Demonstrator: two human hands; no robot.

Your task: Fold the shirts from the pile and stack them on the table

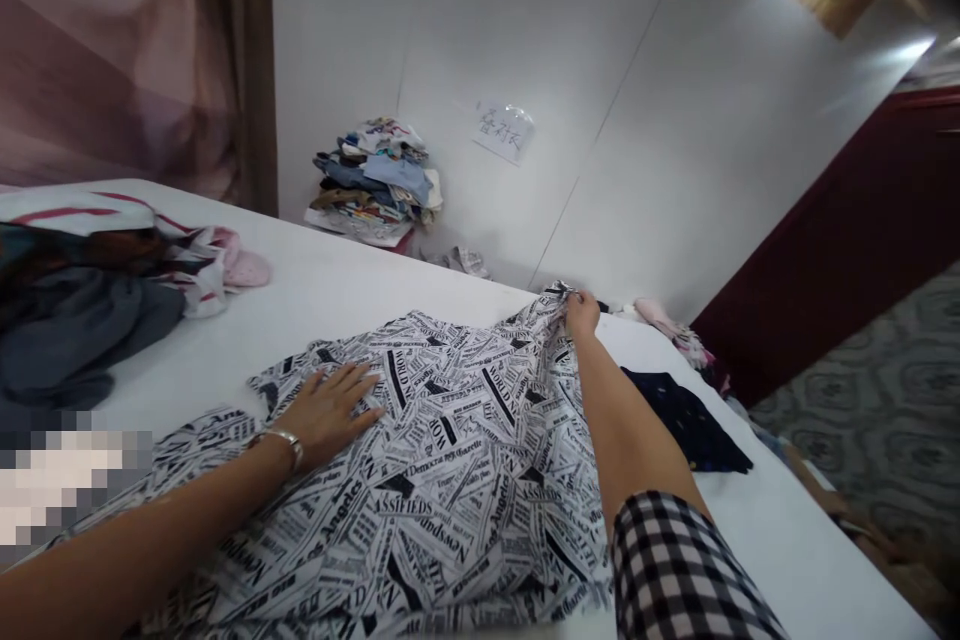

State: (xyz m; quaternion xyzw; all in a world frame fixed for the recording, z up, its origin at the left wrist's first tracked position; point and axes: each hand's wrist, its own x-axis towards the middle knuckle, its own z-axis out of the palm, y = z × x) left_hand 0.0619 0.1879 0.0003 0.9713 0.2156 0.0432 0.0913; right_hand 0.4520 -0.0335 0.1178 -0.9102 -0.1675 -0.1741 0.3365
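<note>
A newspaper-print shirt (442,460) in black and white lies spread over the white table in front of me. My left hand (330,410) rests flat on its left part, fingers spread, a bracelet at the wrist. At the far right edge of the shirt, my right hand (583,313) pinches a gathered bit of the cloth and lifts it a little off the table. The near edge of the shirt runs out of view at the bottom.
Heaped garments (90,310) lie on the table's left side. A dark folded garment (686,420) is on the right. Behind the table (345,285) rises a stack of clothes (379,175). A paper sign (502,132) hangs on the wall. Pixelated blur covers the lower left.
</note>
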